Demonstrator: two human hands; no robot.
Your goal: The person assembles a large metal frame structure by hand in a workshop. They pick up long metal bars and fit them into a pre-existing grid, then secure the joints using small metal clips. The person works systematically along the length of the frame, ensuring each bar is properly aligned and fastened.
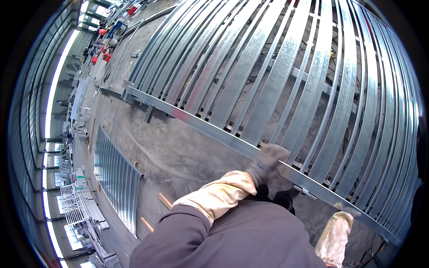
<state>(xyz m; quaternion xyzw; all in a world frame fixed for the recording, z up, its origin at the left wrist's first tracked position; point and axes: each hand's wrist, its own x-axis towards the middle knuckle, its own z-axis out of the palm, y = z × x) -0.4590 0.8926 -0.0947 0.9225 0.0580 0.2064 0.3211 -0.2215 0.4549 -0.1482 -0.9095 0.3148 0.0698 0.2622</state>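
A large frame of galvanised steel bars stretches away before me, its near ends set along a long steel rail (214,129). My left hand (268,161), in a dark grey glove below a pale sleeve guard, is closed over this rail, its fingers curled across the top edge. Farther right along the same rail, my right hand (347,210) touches the edge. A pale, stained sleeve guard (334,234) hides most of that hand, so its fingers are hard to make out. Below the rail between my hands sits a small metal bracket (304,192).
To the left, a smaller ribbed steel panel (117,176) lies near the floor beside wooden battens (164,200). Red items (106,57) and other gear stand at the far upper left. White metal racks (73,203) line the left wall. Cables show on the floor beneath the bars.
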